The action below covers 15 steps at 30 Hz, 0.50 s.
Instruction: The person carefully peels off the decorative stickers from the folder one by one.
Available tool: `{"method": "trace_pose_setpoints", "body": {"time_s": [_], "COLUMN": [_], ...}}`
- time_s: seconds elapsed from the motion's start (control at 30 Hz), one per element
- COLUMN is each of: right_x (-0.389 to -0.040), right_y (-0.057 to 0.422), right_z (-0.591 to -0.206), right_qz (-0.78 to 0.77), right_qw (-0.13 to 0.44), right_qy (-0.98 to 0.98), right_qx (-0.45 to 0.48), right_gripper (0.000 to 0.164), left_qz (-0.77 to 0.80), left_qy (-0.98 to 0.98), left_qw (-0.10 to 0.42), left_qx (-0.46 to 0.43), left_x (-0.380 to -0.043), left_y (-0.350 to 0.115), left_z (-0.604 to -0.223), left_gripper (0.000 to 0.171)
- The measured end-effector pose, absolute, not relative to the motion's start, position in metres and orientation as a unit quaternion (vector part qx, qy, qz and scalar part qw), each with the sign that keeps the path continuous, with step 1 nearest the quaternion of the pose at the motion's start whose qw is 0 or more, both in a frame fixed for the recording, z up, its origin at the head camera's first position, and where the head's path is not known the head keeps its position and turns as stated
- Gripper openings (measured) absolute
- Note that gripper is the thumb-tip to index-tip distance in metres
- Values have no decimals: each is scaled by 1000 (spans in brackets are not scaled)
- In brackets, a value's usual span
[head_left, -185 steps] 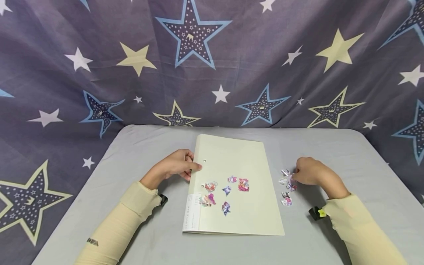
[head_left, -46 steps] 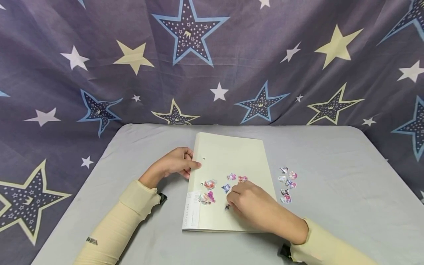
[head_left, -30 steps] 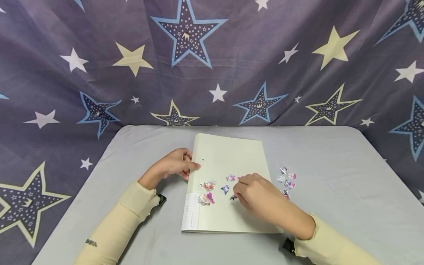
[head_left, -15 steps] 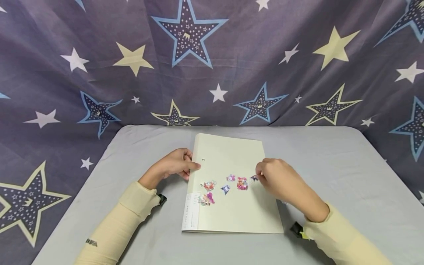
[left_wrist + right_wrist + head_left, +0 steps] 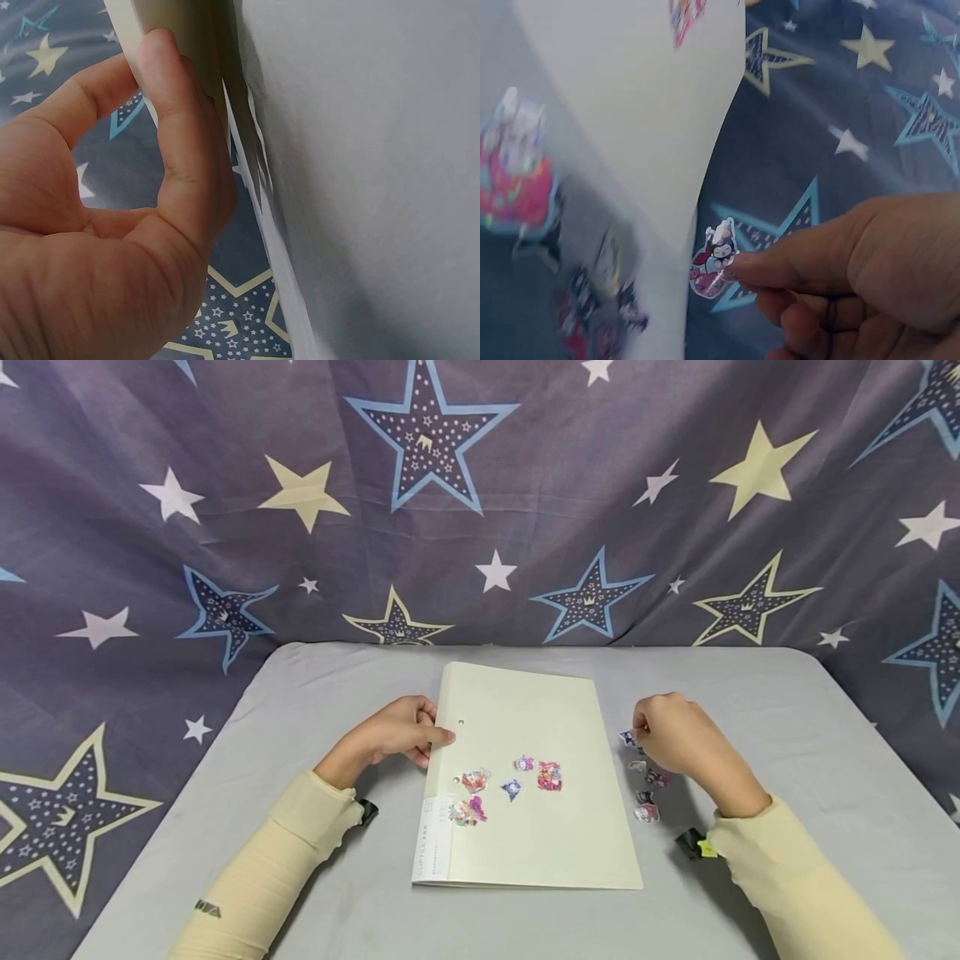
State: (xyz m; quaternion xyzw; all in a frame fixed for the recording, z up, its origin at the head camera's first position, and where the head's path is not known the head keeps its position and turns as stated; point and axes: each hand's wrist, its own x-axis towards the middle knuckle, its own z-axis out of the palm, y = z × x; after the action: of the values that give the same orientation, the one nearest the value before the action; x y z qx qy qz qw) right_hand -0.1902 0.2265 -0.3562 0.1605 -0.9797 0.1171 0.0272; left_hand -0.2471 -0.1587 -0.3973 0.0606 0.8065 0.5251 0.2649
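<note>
The pale folder (image 5: 517,706) lies near the far edge of the table (image 5: 360,893), its left edge pinched in the left hand's (image 5: 390,729) grip. Off its right edge I see the right hand (image 5: 678,735) pinching a sticker (image 5: 712,262), near loose stickers (image 5: 647,812); five cover stickers (image 5: 549,776) show.

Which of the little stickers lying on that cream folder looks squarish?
The pinkish-red sticker, farthest right on the cream folder in the head view; its outline is roughly rectangular, while the others there have irregular shapes.
</note>
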Motion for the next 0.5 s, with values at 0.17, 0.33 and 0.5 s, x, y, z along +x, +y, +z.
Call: {"method": "trace_pose_setpoints", "body": {"time_s": [0.17, 0.33, 0.5], "right_x": [-200, -206, -210], "right_y": [243, 257, 266], "right_z": [-363, -365, -367], "right_qz": [120, 113, 104], "right_qw": [-4, -30, -45], "right_qy": [-983, -987, -989], "right_qx": [140, 115, 95], "right_gripper": [15, 18, 16], "left_qz": [525, 525, 524], "left_qy": [807, 807, 807], "left_qw": [265, 266, 265], "left_qx": [60, 59, 58], "left_x": [-247, -248, -247], "left_y": [-159, -159, -159], "left_z": [-398, -398, -398], "left_gripper": [46, 47, 46]}}
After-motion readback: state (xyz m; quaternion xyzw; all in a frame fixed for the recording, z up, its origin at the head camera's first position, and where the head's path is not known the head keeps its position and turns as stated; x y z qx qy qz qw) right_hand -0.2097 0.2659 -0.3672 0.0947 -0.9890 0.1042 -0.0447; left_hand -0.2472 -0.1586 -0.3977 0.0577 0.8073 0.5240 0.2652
